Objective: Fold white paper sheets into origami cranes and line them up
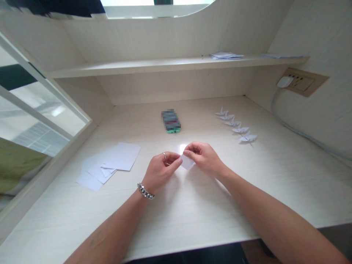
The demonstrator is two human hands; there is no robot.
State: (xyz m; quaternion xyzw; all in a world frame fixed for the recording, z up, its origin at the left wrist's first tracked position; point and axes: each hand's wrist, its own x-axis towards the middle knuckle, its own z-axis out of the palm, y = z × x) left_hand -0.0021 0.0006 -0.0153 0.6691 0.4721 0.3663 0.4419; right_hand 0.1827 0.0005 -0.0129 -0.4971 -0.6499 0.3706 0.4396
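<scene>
A small folded piece of white paper [187,162] is held between my two hands, just above the desk. My left hand [162,169], with a ring and a chain bracelet, pinches its left corner between thumb and fingers. On the other side, my right hand [202,157] grips the upper right edge with thumb and index finger. My fingers hide part of the paper, so its exact fold cannot be told. Several loose white paper sheets [121,156] lie overlapping to the left of my left hand. Beyond my right hand, several folded paper cranes [240,130] stand in a slanting row.
A blurred dark phone-like object with a green end [171,121] lies at the middle back of the desk [165,234]. Above runs a shelf [154,68] bearing folded papers [227,55]. A cable [299,134] hangs from the wall socket [305,81] on the right.
</scene>
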